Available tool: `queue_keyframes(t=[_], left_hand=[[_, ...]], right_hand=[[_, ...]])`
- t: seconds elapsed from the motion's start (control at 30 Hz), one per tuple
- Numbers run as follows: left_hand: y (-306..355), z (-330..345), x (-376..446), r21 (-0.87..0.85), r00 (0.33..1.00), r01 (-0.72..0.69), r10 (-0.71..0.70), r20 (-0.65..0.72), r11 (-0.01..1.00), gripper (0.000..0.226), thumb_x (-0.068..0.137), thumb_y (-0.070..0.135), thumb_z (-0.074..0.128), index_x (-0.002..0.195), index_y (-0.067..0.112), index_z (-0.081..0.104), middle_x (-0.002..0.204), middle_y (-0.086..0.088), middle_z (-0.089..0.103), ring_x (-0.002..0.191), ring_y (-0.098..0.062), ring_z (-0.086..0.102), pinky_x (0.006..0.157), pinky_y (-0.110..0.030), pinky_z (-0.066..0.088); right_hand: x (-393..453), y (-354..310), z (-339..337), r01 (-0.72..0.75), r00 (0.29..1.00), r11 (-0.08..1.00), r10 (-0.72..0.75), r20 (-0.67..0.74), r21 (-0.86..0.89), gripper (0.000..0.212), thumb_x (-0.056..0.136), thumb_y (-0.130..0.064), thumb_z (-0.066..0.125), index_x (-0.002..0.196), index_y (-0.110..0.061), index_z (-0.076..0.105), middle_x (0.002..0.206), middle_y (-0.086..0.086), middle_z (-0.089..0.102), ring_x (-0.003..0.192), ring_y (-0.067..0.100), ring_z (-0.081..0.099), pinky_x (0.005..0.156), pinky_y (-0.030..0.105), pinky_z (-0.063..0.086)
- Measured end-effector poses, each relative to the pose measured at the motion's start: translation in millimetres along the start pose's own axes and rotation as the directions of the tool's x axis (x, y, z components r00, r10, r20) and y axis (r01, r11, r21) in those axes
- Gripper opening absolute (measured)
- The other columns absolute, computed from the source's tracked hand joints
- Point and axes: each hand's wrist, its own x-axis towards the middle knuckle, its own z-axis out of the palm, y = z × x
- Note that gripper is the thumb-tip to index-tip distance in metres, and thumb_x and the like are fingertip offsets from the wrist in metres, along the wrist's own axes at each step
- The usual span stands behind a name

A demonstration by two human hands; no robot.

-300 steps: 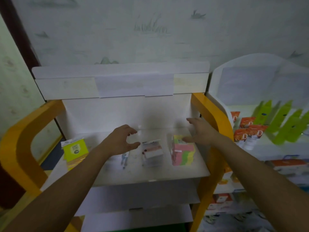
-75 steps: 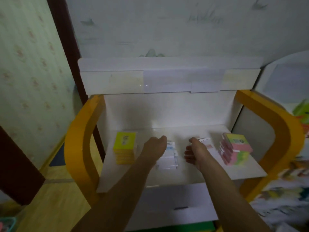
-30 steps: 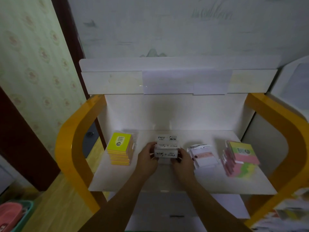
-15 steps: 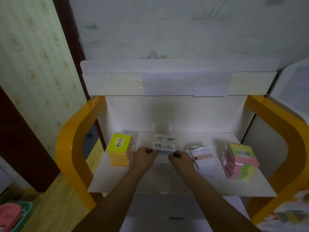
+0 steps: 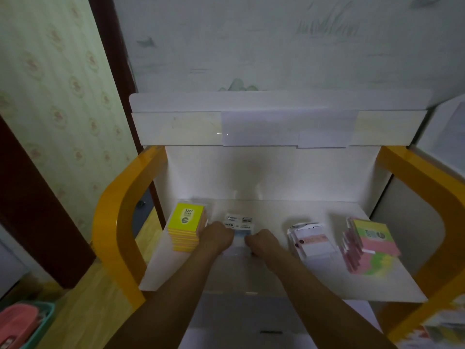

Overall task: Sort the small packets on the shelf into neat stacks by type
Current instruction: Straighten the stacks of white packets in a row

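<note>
On the white shelf (image 5: 289, 280) between two curved orange side rails: four groups of small packets stand in a row, and both hands work at the second group from the left.

Left hand (image 5: 217, 237): fingers curled down at the left edge of the white-labelled packets (image 5: 239, 222); they appear to pinch the stack, though the fingertips are hidden.

Right hand (image 5: 261, 241): knuckles up, fingers curled at the stack's right edge, likewise seeming to grip it.

Step in hand: by the look of it, squaring up the white-labelled packets between both hands.

Doing it well: press evenly from both sides so edges line up; keep the stack flat on the shelf and short of the yellow stack (image 5: 185, 230) just beside the left hand.

Yellow stack: far left, tidy, top face marked 2207.

White-and-pink packets (image 5: 312, 241): right of the hands, loosely fanned, probably due for straightening.

Pink-and-green stack (image 5: 368, 245): far right, leaning and stepped, not yet neat.

Containers: a teal basket (image 5: 41, 323) on the floor at lower left holds something pink; what it is cannot be told.

Lower shelves: dim, contents unclear.
</note>
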Motion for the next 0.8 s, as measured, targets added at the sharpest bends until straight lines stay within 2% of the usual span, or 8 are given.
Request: queue_keyframes(t=[0.13,0.27,0.37,0.5,0.6,0.67,0.73,0.8], left_hand=[[3,-5,-12,0.076,0.995,-0.012,0.020,-0.101,0.997,0.039,0.095,0.029,0.047,0.120,0.002,0.058,0.131,-0.020,0.057,0.123,-0.032,0.054,0.097,-0.030,0.042],[16,-5,-35,0.198,0.935,-0.230,0.273,-0.225,0.953,0.016,0.083,0.017,0.066,0.089,0.002,0.068,0.093,-0.020,0.064,0.087,-0.038,0.065,0.072,-0.038,0.051],[36,3,-44,0.068,0.927,-0.269,0.277,-0.254,0.961,0.025,0.090,0.024,0.052,0.087,0.003,0.066,0.090,-0.016,0.066,0.090,-0.033,0.063,0.076,-0.036,0.048],[63,27,-47,-0.047,0.945,-0.308,0.299,-0.130,0.950,0.029,0.088,0.021,0.049,0.070,0.000,0.059,0.068,-0.012,0.061,0.062,-0.023,0.058,0.059,-0.032,0.049],[82,49,-50,-0.124,0.967,-0.253,0.254,-0.014,0.959,0.030,0.093,0.027,0.047,0.082,0.002,0.058,0.084,-0.013,0.063,0.077,-0.025,0.059,0.069,-0.036,0.050],[96,57,-49,-0.117,0.983,-0.181,0.184,0.022,0.977,0.031,0.095,0.032,0.047,0.093,0.003,0.059,0.092,-0.013,0.063,0.081,-0.026,0.057,0.070,-0.033,0.043],[108,66,-44,-0.118,0.990,-0.121,0.128,0.053,0.986,0.037,0.096,0.034,0.046,0.106,0.001,0.061,0.103,-0.016,0.064,0.093,-0.033,0.062,0.072,-0.031,0.041],[117,74,-43,-0.138,0.994,-0.065,0.075,0.074,0.988,0.041,0.097,0.035,0.046,0.111,-0.001,0.060,0.110,-0.018,0.065,0.103,-0.035,0.063,0.074,-0.030,0.044]], right_hand=[[-23,5,-11,0.111,0.990,0.975,-0.126,-0.063,-0.194,0.028,0.094,-0.033,0.052,0.081,-0.010,0.059,0.082,0.004,0.059,0.072,0.018,0.054,0.062,0.025,0.044],[-62,28,-34,0.240,0.928,0.938,-0.297,-0.223,-0.250,0.023,0.093,-0.023,0.053,0.070,-0.021,0.054,0.066,-0.007,0.049,0.064,0.011,0.047,0.066,0.029,0.047],[-78,60,-59,0.188,0.887,0.954,-0.268,-0.377,-0.234,0.021,0.094,-0.021,0.055,0.076,-0.015,0.062,0.072,-0.003,0.058,0.068,0.013,0.056,0.059,0.023,0.040],[-90,96,-92,0.104,0.817,0.962,-0.227,-0.531,-0.253,0.019,0.095,-0.025,0.052,0.081,-0.014,0.061,0.079,0.004,0.060,0.076,0.021,0.059,0.063,0.028,0.042],[-91,108,-109,0.088,0.804,0.973,-0.196,-0.561,-0.214,0.043,0.092,-0.043,0.045,0.116,-0.009,0.056,0.095,0.007,0.058,0.085,0.020,0.057,0.069,0.033,0.048],[-85,109,-115,0.120,0.798,0.973,-0.213,-0.564,-0.197,0.056,0.092,-0.042,0.045,0.138,-0.011,0.043,0.105,0.008,0.059,0.092,0.023,0.057,0.077,0.041,0.053],[-77,110,-121,0.152,0.817,0.971,-0.229,-0.528,-0.187,0.060,0.092,-0.035,0.052,0.143,-0.008,0.036,0.112,0.012,0.059,0.098,0.027,0.058,0.084,0.045,0.053],[-74,111,-125,0.156,0.852,0.957,-0.256,-0.456,-0.246,0.047,0.093,-0.028,0.055,0.129,0.001,0.048,0.114,0.017,0.058,0.104,0.033,0.057,0.089,0.047,0.050]])
